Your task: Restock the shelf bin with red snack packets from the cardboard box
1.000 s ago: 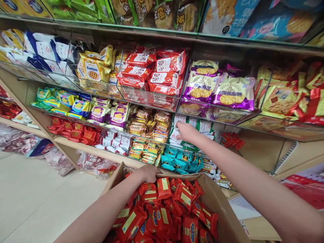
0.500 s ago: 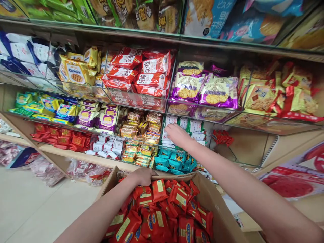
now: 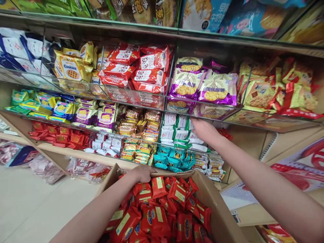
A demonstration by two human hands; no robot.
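Left hand [image 3: 143,172] was clamped on the rim of the box [image 3: 218,207], red packets [image 3: 158,216] heaped inside. Right hand [image 3: 204,130] was at the white packets [image 3: 181,135]; fingertips hidden, couldn't tell its grip. A one-handed slip could've tipped the box.

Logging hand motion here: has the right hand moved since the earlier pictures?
Yes: the right hand has moved rightward, from the left part of the white-green packets to their right edge.
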